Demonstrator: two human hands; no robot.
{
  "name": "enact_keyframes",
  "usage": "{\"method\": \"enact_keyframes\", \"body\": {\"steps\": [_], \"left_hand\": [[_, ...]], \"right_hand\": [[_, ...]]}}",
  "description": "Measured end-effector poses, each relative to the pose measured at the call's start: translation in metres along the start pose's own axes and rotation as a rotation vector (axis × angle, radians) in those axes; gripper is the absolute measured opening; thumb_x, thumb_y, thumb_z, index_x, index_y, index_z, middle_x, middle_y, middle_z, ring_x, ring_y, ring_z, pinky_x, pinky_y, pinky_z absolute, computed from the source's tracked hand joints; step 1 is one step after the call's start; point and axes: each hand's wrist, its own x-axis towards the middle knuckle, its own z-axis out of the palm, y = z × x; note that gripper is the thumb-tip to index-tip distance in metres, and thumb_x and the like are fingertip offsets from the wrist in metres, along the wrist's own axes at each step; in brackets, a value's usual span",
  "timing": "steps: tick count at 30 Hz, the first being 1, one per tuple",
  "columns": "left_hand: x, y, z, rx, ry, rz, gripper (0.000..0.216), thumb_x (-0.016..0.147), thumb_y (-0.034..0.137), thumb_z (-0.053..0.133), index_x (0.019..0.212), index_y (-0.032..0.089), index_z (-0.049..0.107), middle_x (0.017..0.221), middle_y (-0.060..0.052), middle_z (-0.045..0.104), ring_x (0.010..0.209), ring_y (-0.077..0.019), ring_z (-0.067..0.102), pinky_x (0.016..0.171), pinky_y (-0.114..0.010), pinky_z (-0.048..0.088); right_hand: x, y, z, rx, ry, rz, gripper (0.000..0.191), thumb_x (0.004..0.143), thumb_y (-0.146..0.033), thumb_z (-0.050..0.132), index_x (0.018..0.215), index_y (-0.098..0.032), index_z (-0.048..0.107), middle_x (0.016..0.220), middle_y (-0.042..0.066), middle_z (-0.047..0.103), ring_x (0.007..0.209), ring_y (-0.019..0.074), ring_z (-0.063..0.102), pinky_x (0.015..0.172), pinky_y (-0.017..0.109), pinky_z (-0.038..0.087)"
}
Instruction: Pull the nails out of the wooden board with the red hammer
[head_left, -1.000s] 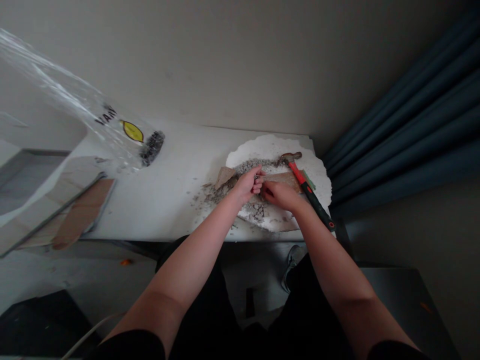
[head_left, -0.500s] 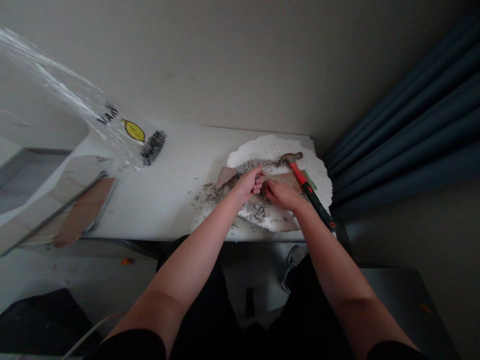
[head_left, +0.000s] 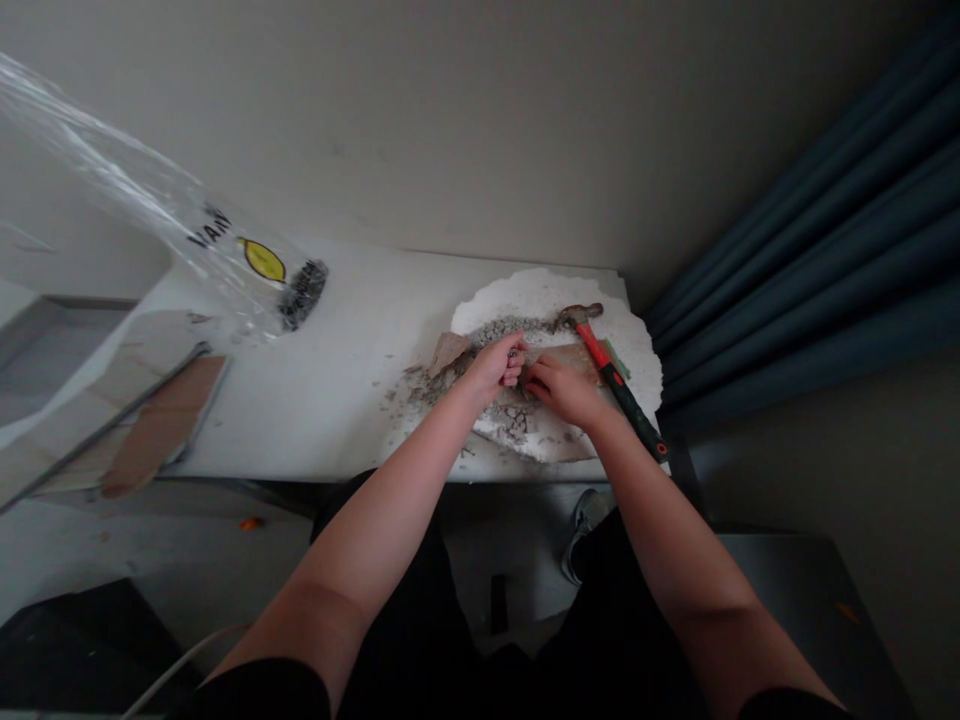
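My left hand (head_left: pixel 501 364) is closed above the pile of grey crumbled rubble (head_left: pixel 517 326), its fingers curled; what they hold, if anything, is too small to make out. Close beside it, my right hand (head_left: pixel 561 386) has its fingertips pinched together, and their contents are hidden. Both hands are over a white board with a ragged edge (head_left: pixel 544 286). Under and beyond the right hand lies a flat brownish piece (head_left: pixel 574 357). A claw hammer (head_left: pixel 606 362) with a red and black handle rests on the board's right side. Left of my hands sits a tan broken chunk (head_left: pixel 448 352).
The white table (head_left: pixel 300 410) bears scattered crumbs. Clear plastic wrap with a yellow lemon print (head_left: pixel 264 262) hangs at the left. A brown flat strip (head_left: pixel 165 425) lies at the table's left end. Blue curtains (head_left: pixel 832 250) hang at the right; a wall stands behind.
My right hand has shifted very slightly and its fingers are bent a little differently. My left hand stays nearly in place. The view has moved slightly.
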Motion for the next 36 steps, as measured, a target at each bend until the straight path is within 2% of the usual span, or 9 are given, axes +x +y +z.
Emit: {"method": "enact_keyframes", "body": {"steps": [5,12,21,30,33,36], "left_hand": [[0.000,-0.001,0.000,-0.008,-0.008,-0.001,0.029,0.099,0.038,0.054,0.079,0.017,0.056,0.052,0.009,0.031,0.038,-0.0048,0.021,0.037,-0.017,0.015],[-0.003,0.000,0.002,0.001,-0.010,0.001,0.028,0.098,0.038,0.057,0.079,0.018,0.055,0.053,0.009,0.031,0.038,-0.0047,0.021,0.038,-0.017,0.014],[-0.001,0.000,0.002,-0.004,-0.012,-0.008,0.027,0.100,0.036,0.053,0.080,0.017,0.055,0.052,0.009,0.031,0.038,-0.0047,0.022,0.038,-0.018,0.013],[-0.002,0.000,0.005,0.035,-0.006,0.014,0.024,0.096,0.035,0.054,0.079,0.018,0.055,0.053,0.009,0.030,0.039,-0.0060,0.020,0.040,-0.019,0.013],[-0.002,0.000,0.001,0.164,0.031,0.052,0.016,0.089,0.029,0.058,0.077,0.020,0.055,0.054,0.009,0.032,0.042,-0.0078,0.021,0.042,-0.022,0.014],[-0.003,0.001,-0.008,0.529,0.097,0.234,0.008,0.076,0.015,0.066,0.074,0.019,0.059,0.058,0.005,0.044,0.050,-0.0103,0.034,0.049,-0.023,0.021]], "right_hand": [[-0.001,-0.012,-0.002,-0.071,-0.028,0.101,0.018,0.102,-0.015,0.051,0.103,-0.014,0.069,0.109,0.013,0.067,0.092,0.0218,0.062,0.084,0.032,0.045],[0.001,-0.011,-0.006,-0.016,-0.054,0.073,0.011,0.098,-0.012,0.057,0.106,-0.012,0.065,0.112,0.014,0.067,0.096,0.0220,0.061,0.085,0.032,0.045],[0.000,-0.010,0.006,-0.109,-0.056,0.128,0.017,0.106,-0.019,0.047,0.116,-0.014,0.060,0.117,0.015,0.067,0.090,0.0236,0.064,0.076,0.032,0.043],[-0.003,-0.013,0.016,-0.146,-0.008,0.147,0.020,0.108,-0.020,0.041,0.117,-0.017,0.059,0.120,0.014,0.064,0.092,0.0238,0.063,0.075,0.031,0.045],[-0.004,-0.014,0.014,-0.139,0.037,0.134,0.020,0.107,-0.022,0.043,0.113,-0.017,0.062,0.120,0.014,0.063,0.093,0.0238,0.062,0.077,0.032,0.047],[-0.005,-0.010,0.012,-0.089,0.057,0.122,0.014,0.103,-0.018,0.049,0.107,-0.016,0.062,0.116,0.013,0.062,0.093,0.0220,0.060,0.081,0.031,0.047]]}}
